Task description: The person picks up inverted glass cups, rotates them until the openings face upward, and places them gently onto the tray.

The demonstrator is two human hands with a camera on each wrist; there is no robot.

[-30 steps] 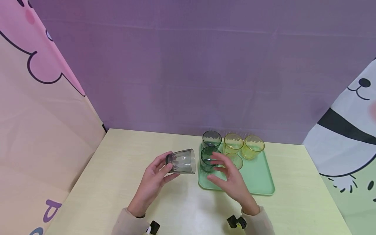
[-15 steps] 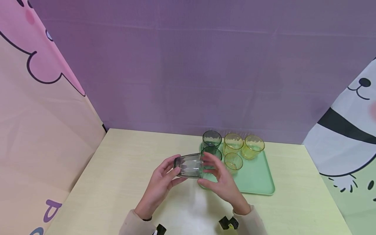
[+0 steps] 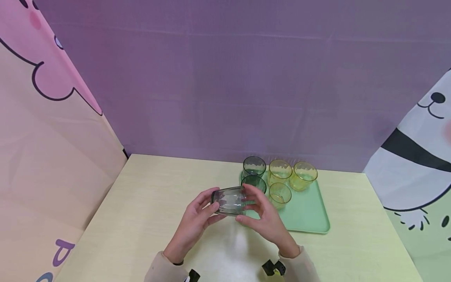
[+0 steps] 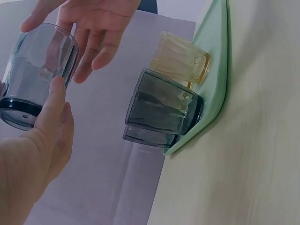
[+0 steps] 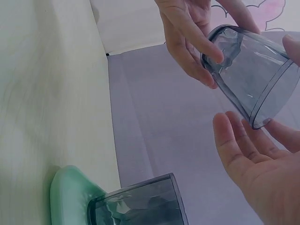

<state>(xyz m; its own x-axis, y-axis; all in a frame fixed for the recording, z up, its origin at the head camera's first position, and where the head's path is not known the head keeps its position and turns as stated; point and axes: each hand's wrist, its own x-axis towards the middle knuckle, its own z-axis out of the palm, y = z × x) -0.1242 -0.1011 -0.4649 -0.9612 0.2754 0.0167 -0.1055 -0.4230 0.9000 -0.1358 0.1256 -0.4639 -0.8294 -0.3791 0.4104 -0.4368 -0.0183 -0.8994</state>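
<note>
A smoky grey drinking glass (image 3: 230, 201) lies on its side in the air between the two hands, mouth to the right. My left hand (image 3: 195, 220) grips it round the base, thumb along the near side. My right hand (image 3: 265, 219) holds the rim between thumb and fingers; in the right wrist view, the glass's mouth (image 5: 274, 91) sits between them, with other fingers (image 5: 229, 140) spread away from it. Behind the hands, a dark glass (image 3: 254, 163) and a dark greenish glass (image 4: 161, 105) stand upright on the green tray (image 3: 306, 217), the second partly hidden by the right hand.
Three yellow glasses also stand on the tray: one at the back right (image 3: 303, 176), one at the back middle (image 3: 280, 172) and one in front (image 3: 280, 195). The pale table (image 3: 155, 196) ends at a purple cloth wall (image 3: 225, 86). Printed cloths hang at both sides.
My left hand has brought the glass rightward and slightly nearer. My right hand has come left from over the tray and taken the rim. Little moves in the last half second.
</note>
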